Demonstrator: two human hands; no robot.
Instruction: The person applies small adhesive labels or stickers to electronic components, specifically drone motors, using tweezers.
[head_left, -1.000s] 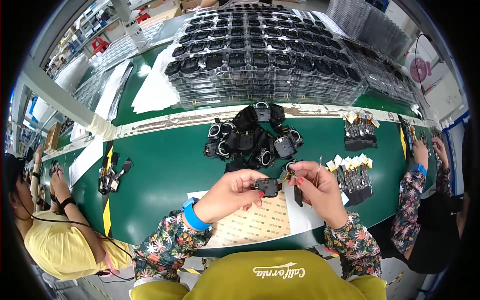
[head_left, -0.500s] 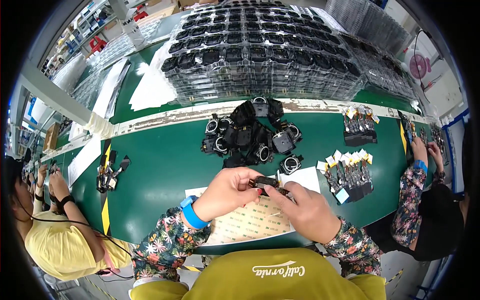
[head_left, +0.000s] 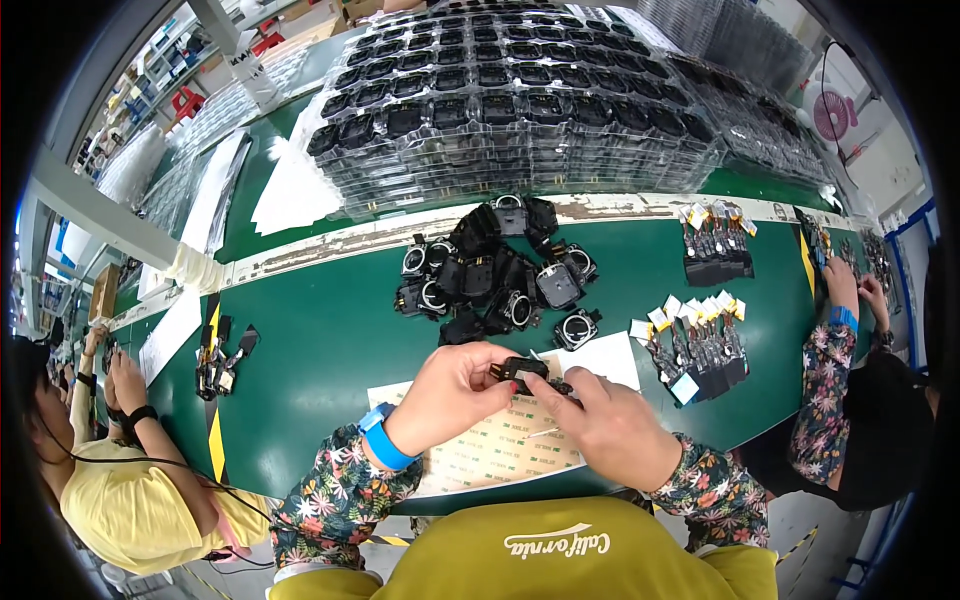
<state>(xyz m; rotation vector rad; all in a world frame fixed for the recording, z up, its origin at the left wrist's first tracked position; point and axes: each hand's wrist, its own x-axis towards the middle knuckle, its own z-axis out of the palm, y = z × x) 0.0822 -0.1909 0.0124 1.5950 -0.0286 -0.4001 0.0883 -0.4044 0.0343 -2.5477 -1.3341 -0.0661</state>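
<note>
In front of me, over a printed cream sheet [head_left: 480, 450], I hold a small black electronic housing [head_left: 522, 368] between both hands. My left hand [head_left: 455, 390] pinches its left end, with metal-looking prongs beside the fingertips. My right hand [head_left: 610, 420] is closed at its right side, thumb pressed on the face. What lies under the right fingers is hidden. A thin pale sliver [head_left: 543, 433] shows beside the right hand, too small to name. Just beyond is a heap of black housings [head_left: 480, 275], some with silver rings; one ringed housing [head_left: 577, 328] lies nearest my hands.
Ribbon-like parts with white tabs lie in two groups at right [head_left: 705, 355] [head_left: 718, 245]. A smaller cluster of parts [head_left: 218, 370] lies left. Stacked clear trays [head_left: 430, 165] of black housings stand behind the ledge. Co-workers sit at left [head_left: 140, 490] and right [head_left: 860, 420].
The view has shifted slightly. The black housing is turned a little between my fingers, showing more of its face; both hands keep their hold.
</note>
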